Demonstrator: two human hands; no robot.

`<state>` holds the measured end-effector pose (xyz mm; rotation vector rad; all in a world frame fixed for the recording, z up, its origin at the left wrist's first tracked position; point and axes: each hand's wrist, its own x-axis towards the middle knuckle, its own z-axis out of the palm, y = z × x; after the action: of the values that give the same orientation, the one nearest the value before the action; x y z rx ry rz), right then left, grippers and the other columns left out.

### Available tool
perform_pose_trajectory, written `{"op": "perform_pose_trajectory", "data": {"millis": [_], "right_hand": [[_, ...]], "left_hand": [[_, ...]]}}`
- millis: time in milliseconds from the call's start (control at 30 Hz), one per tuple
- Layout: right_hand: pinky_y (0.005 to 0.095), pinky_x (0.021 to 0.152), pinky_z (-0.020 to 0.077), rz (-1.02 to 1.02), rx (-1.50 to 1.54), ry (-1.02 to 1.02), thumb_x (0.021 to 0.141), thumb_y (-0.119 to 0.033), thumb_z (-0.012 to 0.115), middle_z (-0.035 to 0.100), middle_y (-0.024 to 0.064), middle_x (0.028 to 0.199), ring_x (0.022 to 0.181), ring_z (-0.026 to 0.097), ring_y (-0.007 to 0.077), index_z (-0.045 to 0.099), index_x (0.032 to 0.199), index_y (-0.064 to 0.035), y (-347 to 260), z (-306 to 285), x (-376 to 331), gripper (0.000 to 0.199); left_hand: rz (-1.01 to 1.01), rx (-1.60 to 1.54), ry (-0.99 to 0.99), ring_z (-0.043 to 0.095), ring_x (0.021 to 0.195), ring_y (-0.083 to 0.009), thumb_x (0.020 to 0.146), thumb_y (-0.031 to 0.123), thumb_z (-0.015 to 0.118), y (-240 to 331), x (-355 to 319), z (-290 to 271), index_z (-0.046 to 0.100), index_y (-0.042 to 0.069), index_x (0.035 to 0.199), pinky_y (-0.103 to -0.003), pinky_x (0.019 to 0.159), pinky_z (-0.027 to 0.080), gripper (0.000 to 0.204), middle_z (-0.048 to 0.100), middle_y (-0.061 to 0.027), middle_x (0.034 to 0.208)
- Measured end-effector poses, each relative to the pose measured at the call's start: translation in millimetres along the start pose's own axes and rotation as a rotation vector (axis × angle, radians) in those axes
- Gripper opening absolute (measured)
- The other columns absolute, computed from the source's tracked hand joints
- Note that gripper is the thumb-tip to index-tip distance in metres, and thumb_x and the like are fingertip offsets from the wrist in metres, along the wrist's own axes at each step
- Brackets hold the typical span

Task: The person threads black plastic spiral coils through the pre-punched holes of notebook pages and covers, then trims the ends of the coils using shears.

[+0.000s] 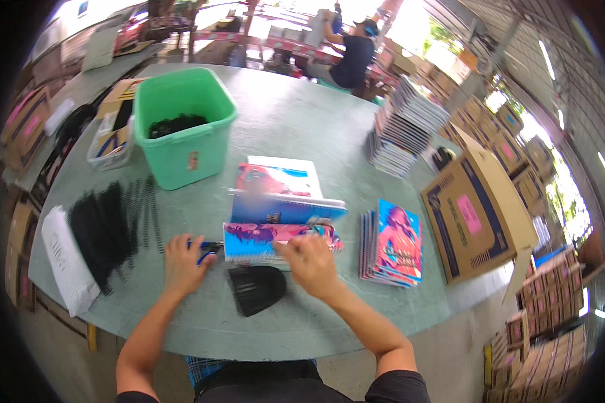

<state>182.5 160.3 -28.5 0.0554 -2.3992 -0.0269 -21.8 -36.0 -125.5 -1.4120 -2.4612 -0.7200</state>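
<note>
Blue-handled pliers (pixel 207 251) lie under the fingers of my left hand (pixel 181 260), which is closed around the handles. In front of me, a spiral notebook (pixel 255 240) with a pink and blue cover has a blue leaf standing up behind it. My right hand (pixel 309 260) is at its near edge, fingers curled and fingertips touching; anything pinched between them is hidden. Another notebook (pixel 275 178) with a red and blue cover lies just beyond. Close to me rests a black scoop-shaped piece (pixel 257 290). Left of my left hand is a spread of black coils (pixel 107 228).
A green bin (pixel 185 151) holding black material stands at far left, beside a clear tub (pixel 111 151). To the right are a notebook stack (pixel 398 245), taller stacks (pixel 410 124) and an open carton (pixel 474 215). A white packet (pixel 68 262) lies left. Another person (pixel 353 57) sits beyond the table.
</note>
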Motion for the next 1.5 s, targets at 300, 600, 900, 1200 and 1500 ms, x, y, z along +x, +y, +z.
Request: {"op": "perform_pose_trajectory", "data": {"millis": [300, 600, 900, 1200, 1500], "right_hand": [[0.0277, 0.081, 0.0442, 0.548, 0.155, 0.433, 0.076, 0.011, 0.056, 0.057, 0.0082, 0.093, 0.090, 0.054, 0.0153, 0.062, 0.095, 0.0018, 98, -204, -21, 0.021], [0.0322, 0.101, 0.0356, 1.179, 0.190, 0.335, 0.083, -0.005, 0.052, 0.055, 0.0194, 0.126, 0.118, 0.052, 0.0246, 0.064, 0.108, 0.0029, 147, -134, -227, 0.029], [0.0301, 0.057, 0.0433, 1.394, -0.195, 0.348, 0.082, -0.015, 0.066, 0.059, 0.0047, 0.068, 0.060, 0.054, 0.0152, 0.063, 0.102, 0.0036, 121, -135, -213, 0.027], [0.0339, 0.065, 0.0455, 1.328, -0.310, 0.163, 0.080, -0.014, 0.067, 0.059, 0.0104, 0.081, 0.073, 0.057, 0.0202, 0.065, 0.096, -0.0002, 115, -143, -198, 0.021], [0.0477, 0.102, 0.0311, 0.888, -0.508, -0.234, 0.077, -0.044, 0.066, 0.048, 0.0203, 0.131, 0.125, 0.041, 0.0350, 0.048, 0.130, -0.0069, 90, -62, -120, 0.067]], "left_hand": [[-0.034, -0.039, 0.006, 0.044, 0.107, -0.0339, 0.085, 0.039, 0.058, 0, -5, 3, 0.057, 0.004, 0.114, -0.045, 0.092, 0.033, 0.045, 0.051, -0.0167, 0.112], [-0.057, -0.069, 0.020, 0.048, 0.103, -0.0339, 0.086, 0.036, 0.057, -6, 0, -2, 0.059, 0.003, 0.109, -0.043, 0.090, 0.037, 0.041, 0.051, -0.0179, 0.110], [-0.511, 0.276, -0.121, 0.061, 0.081, -0.0428, 0.086, 0.025, 0.057, -92, 27, -14, 0.056, -0.002, 0.102, -0.049, 0.069, 0.047, 0.031, 0.063, -0.0232, 0.087], [-0.476, -0.197, 0.310, 0.057, 0.066, -0.0334, 0.096, 0.023, 0.046, -91, 16, -36, 0.047, -0.001, 0.092, -0.038, 0.062, 0.044, 0.024, 0.055, -0.0201, 0.075], [-0.484, -0.499, 0.552, 0.040, 0.062, -0.0043, 0.089, 0.018, 0.064, -35, 27, -89, 0.050, 0.004, 0.085, -0.019, 0.054, 0.034, 0.020, 0.047, 0.0026, 0.073]]}}
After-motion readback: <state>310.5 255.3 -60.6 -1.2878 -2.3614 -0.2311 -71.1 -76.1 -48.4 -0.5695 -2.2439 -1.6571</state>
